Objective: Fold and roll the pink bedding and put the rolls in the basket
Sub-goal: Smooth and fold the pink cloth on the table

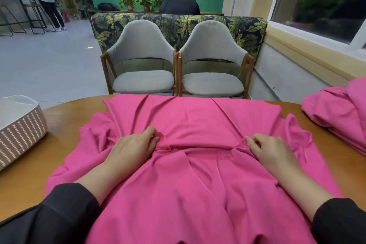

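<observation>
Pink sheet [198, 125] spread at frame centre on tabletop [65, 119]; a fold edge is pinched by both hands, left [134, 144] and right [271, 148]. Nothing rolled; basket [21, 125], left edge, appears unfilled.

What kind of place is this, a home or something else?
Probably a café or lounge-style shared space, not a home: a leaf-print booth sofa behind two grey chairs, bar stools at a high counter at far left, and other people sitting or standing nearby.
</observation>
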Demonstrator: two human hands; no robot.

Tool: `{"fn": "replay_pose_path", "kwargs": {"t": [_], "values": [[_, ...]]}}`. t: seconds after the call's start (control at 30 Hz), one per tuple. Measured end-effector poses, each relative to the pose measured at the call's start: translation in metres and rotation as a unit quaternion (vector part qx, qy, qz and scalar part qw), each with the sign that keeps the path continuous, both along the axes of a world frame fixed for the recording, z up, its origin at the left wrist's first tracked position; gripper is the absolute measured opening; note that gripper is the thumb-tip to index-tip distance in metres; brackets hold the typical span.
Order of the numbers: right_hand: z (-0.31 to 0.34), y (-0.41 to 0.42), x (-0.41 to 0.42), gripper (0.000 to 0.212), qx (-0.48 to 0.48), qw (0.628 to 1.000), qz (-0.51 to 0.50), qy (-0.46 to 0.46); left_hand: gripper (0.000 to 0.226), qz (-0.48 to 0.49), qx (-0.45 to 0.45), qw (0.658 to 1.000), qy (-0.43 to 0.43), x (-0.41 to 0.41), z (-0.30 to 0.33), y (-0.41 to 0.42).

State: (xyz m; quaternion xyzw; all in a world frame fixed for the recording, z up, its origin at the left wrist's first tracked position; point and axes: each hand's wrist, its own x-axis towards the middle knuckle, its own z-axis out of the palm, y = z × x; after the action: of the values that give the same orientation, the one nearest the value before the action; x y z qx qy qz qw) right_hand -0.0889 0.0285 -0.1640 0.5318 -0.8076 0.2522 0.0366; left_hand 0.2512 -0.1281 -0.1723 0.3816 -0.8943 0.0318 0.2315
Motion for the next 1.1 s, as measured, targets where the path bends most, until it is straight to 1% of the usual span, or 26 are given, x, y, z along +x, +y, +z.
{"fn": "replay_pose_path", "kwargs": {"t": [0.07, 0.27, 0.37, 0.43, 0.47, 0.5, 0.53, 0.57, 0.63, 0.7, 0.83, 0.97, 1.1], "values": [[0.0, 0.016, 0.007, 0.043, 0.003, 1.0, -0.004, -0.011, 0.02, 0.005, 0.01, 1.0, 0.005, 0.005, 0.0, 0.015], [0.001, 0.068, 0.029, 0.044, 0.001, 0.999, 0.001, -0.037, 0.022, -0.014, -0.016, 1.0, 0.005, 0.025, -0.001, 0.062], [0.002, 0.088, 0.036, 0.044, 0.006, 0.999, 0.009, -0.048, 0.019, -0.016, -0.015, 1.0, -0.006, 0.033, 0.001, 0.087], [0.003, 0.096, 0.037, 0.044, 0.015, 0.998, 0.021, -0.057, 0.021, -0.009, 0.019, 1.0, -0.012, 0.035, 0.007, 0.099], [0.005, 0.096, 0.037, 0.043, 0.019, 0.998, 0.027, -0.06, 0.024, -0.008, 0.053, 0.999, -0.008, 0.035, 0.01, 0.101], [0.008, 0.095, 0.037, 0.042, 0.017, 0.998, 0.035, -0.058, 0.027, -0.008, 0.087, 0.996, 0.002, 0.035, 0.016, 0.1], [0.013, 0.091, 0.036, 0.041, 0.006, 0.998, 0.047, -0.046, 0.03, -0.013, 0.099, 0.995, 0.016, 0.032, 0.023, 0.096], [0.019, 0.085, 0.034, 0.041, -0.01, 0.998, 0.06, -0.028, 0.03, -0.018, 0.089, 0.995, 0.033, 0.028, 0.031, 0.092], [0.037, 0.066, 0.028, 0.038, -0.04, 0.996, 0.076, -0.002, 0.02, -0.024, 0.061, 0.995, 0.074, 0.015, 0.05, 0.076], [0.058, 0.038, 0.021, 0.037, -0.049, 0.996, 0.076, 0.008, 0.013, -0.009, 0.064, 0.993, 0.102, -0.003, 0.064, 0.05], [0.083, -0.027, 0.007, 0.035, -0.039, 0.997, 0.062, 0.013, 0.013, 0.041, 0.051, 0.993, 0.1, -0.042, 0.079, -0.01], [0.064, -0.087, -0.016, 0.035, -0.028, 0.997, 0.066, 0.025, 0.016, 0.055, 0.065, 0.994, 0.074, -0.068, 0.064, -0.066], [0.022, -0.121, -0.042, 0.037, -0.003, 0.997, 0.081, 0.013, 0.02, 0.066, 0.07, 0.995, 0.028, -0.072, 0.03, -0.111]]}}
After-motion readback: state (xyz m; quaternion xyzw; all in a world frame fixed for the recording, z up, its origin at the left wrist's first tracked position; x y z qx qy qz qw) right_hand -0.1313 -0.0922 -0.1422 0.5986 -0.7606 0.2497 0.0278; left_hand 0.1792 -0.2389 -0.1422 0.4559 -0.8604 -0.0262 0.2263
